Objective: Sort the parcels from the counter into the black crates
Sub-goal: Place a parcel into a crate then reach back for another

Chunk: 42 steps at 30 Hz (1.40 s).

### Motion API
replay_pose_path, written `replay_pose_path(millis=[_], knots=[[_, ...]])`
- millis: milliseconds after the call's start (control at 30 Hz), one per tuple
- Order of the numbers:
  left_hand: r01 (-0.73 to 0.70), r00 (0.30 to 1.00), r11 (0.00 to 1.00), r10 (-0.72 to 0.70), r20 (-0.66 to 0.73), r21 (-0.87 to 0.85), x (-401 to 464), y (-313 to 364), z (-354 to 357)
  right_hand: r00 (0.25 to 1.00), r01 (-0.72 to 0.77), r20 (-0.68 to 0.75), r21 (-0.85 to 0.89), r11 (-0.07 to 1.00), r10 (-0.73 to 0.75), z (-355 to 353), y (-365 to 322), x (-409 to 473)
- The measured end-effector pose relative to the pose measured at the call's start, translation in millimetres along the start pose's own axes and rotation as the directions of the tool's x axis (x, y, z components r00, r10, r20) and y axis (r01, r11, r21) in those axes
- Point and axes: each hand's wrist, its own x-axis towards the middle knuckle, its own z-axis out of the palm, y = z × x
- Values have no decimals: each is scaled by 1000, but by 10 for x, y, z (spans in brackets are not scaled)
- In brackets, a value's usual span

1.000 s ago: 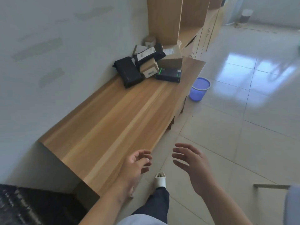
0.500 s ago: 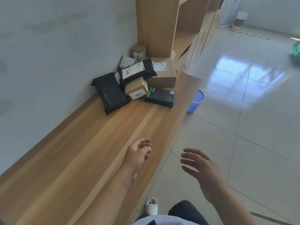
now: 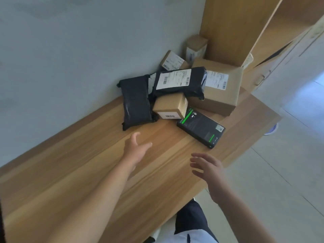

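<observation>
— How do the hands sit?
— Both reach over the wooden bench (image 3: 70, 172), holding nothing. The left hand (image 3: 135, 151) has its fingers spread loose, just short of the plain black mailer (image 3: 135, 100). The right hand (image 3: 207, 167) hovers open near the bench's edge, below the black box with green stripes (image 3: 201, 128).
— And the parcels?
— Piled in the far corner by the wall: a labelled black mailer (image 3: 178, 81) atop a small brown box (image 3: 171, 106), with a large carton (image 3: 219, 92) beside them.
— Any writing?
— White barcode labels, print too blurred to read.
</observation>
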Motion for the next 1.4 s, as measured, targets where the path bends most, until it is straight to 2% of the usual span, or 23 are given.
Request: replay_pose_path(millis=[100,233,367,467,700,867,967,1067,1133,1233,1333,1400], knots=[[38,984,999,-35,-177,16,463,269,60,988,149,77,-335,930,-131,-102,-258,574],[128,953,985,-90,-291,116,890,435,204,898,398,155,-684,611,-411,-135,-379,1394],[184,927,960,-98,-362,212,1155,552,364,866,376,212,-873,310,-453,-41,-360,2021],[205,901,960,-110,-420,189,1308,653,428,863,338,215,-918,206,-457,-9,-281,2198],[213,882,963,-117,-457,165,1385,722,435,840,345,204,-916,204,-503,-10,-243,2264],[129,874,989,-78,-480,73,1227,733,375,845,346,208,-915,208,-492,-6,-225,2273],[65,872,997,-78,-484,-44,1030,669,311,840,350,201,-910,222,-503,-10,-225,2284],[26,888,969,-136,-440,-246,710,585,231,843,358,198,-900,248,-500,-14,-230,2264],[-6,909,920,-158,-386,-392,468,512,149,848,367,200,-890,271,-490,-7,-256,2239],[2,941,795,-207,-268,-606,67,449,-3,859,381,215,-874,300,-465,-37,-297,2191],[-35,985,666,-104,-139,-745,-322,341,-166,833,462,238,-795,393,-499,-101,-338,2061],[-10,999,520,37,11,-854,-564,259,-286,793,547,229,-677,493,-564,-112,-381,1828]])
